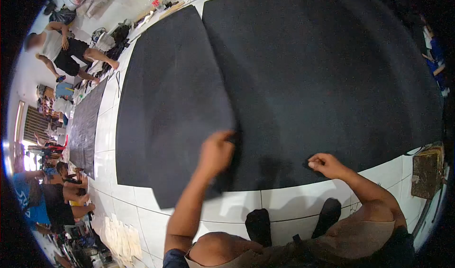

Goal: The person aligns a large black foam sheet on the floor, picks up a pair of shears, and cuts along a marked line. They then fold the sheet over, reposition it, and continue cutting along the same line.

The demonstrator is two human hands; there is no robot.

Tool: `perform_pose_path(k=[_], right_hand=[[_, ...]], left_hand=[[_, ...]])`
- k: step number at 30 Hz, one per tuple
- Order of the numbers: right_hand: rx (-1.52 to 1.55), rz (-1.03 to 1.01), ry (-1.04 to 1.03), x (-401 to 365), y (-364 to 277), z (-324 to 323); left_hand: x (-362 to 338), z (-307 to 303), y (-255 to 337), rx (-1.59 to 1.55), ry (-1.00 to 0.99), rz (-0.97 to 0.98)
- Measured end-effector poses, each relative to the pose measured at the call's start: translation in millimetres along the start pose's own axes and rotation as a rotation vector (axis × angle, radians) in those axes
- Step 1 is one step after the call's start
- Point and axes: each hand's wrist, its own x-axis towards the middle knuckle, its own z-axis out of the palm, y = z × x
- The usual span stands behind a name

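1. We squat on the white tiled floor (284, 206), our two dark-socked feet (258, 225) planted just short of the near edge of the black material.
2. Two black sheets lie flat on the floor ahead of us: the narrower sheet (170, 102) toward the floor's left side and the wider sheet (327, 78) filling the middle and right. Their long edges meet in a seam running away from us.
3. Our left hand (215, 152) is closed, fingers curled around the near right edge of the narrower sheet where it meets the wider one. That corner looks raised off the tiles, probably because the grip lifts it; the hand is slightly blurred, so we cannot tell the finger positions.
4. Our right hand (327, 165) is pinched shut, thumb against fingertips, on the near edge of the wider sheet. It sits low against the floor, so that edge appears pinned flat, not lifted.
5. The hands are well apart, one on each sheet, which seems to steady one piece while the other is handled.
6. A third dark sheet (85, 125) lies along the floor's left edge, with pale stacked pieces (121, 237) near the left corner.
7. A seated person (66, 47) is at the far left; other people (52, 197) crouch at the near left. A brown block (426, 170) rests by the right edge.
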Motion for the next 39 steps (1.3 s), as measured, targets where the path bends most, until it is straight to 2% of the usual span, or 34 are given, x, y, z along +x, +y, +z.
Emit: perform_pose_path(k=[1, 2, 3, 4, 5, 6, 7, 9, 10, 12, 14, 15, 16, 17, 18, 19, 20, 21, 22, 23, 25, 28, 31, 34, 37, 38, 39], right_hand=[[0.153, 0.019, -0.031, 5, -9, 3], [0.305, 0.039, -0.062, 10, -16, 6], [0.468, 0.077, -0.045, 2, -30, 22], [0.596, 0.100, -0.007, 8, -34, 22], [0.751, 0.139, 0.006, 8, -31, 36], [0.452, 0.104, 0.098, 20, -3, 43], [0.191, 0.129, 0.115, -17, -80, 43], [0.152, 0.091, 0.159, 0, -6, 49], [0.205, 0.069, 0.199, -9, 5, 52], [0.313, 0.021, 0.288, -22, 20, 57], [0.302, 0.145, 0.363, -27, 51, 54], [0.299, 0.207, 0.400, -28, 61, 55], [0.071, 0.198, 0.406, -36, 26, 43], [-0.006, 0.182, 0.404, -30, 16, 31], [-0.081, 0.171, 0.399, -26, 9, 20], [-0.114, 0.170, 0.435, -17, 5, 7], [-0.147, 0.164, 0.472, -4, -3, -7], [-0.144, 0.226, 0.411, -7, -53, -21], [-0.117, 0.167, 0.427, 10, -38, -37], [-0.180, 0.140, 0.485, 15, -49, -47], [-0.099, 0.028, 0.672, 46, -10, -65], [0.056, 0.039, 0.761, 30, -11, -57], [0.169, 0.030, 0.718, 6, 48, -26], [-0.130, -0.019, 0.766, -11, 129, 9], [-0.453, 0.003, 0.842, -24, 82, 15], [-0.207, 0.109, 0.753, -27, 51, 6], [-0.242, 0.070, 0.798, -19, 60, -6]], left_hand=[[-5, 37, 12, -0.025, -0.090, 0.102], [-15, 61, 38, -0.215, -0.339, -0.050], [-43, 102, 26, -0.196, -0.385, 0.197], [-52, 125, 47, -0.241, -0.550, 0.207], [-77, 148, 44, -0.327, -0.689, 0.385], [-105, 157, 47, -0.538, -0.805, 0.392], [-120, 159, 53, -0.751, -0.914, 0.400], [-120, 152, 43, -0.666, -1.253, 0.279], [-121, 143, 34, -0.614, -1.424, 0.210], [-121, 130, -3, -0.622, -1.010, 0.168], [-109, 103, -41, -0.631, -0.525, 0.043], [-107, 98, -59, -0.461, -0.185, -0.044], [-101, 76, -62, -0.429, 0.015, -0.246], [-98, 76, -94, -0.324, 0.244, -0.241], [-94, 69, -124, -0.082, 0.370, -0.197], [-93, 65, -145, 0.042, 0.431, -0.263], [-91, 66, -171, 0.149, 0.420, -0.434], [-93, 72, -193, 0.215, 0.390, -0.446], [-93, 78, -213, 0.279, 0.365, -0.454], [-92, 81, -221, 0.342, 0.337, -0.464], [-91, 78, -196, 0.353, 0.293, -0.500], [-93, 75, -187, 0.334, 0.307, -0.545], [-97, 69, -178, 0.269, 0.278, -0.638], [-100, 58, -171, 0.243, 0.191, -0.723], [-100, 55, -165, 0.291, 0.150, -0.738], [-100, 56, -169, 0.208, 0.180, -0.724], [-102, 59, -177, 0.125, 0.208, -0.711]])
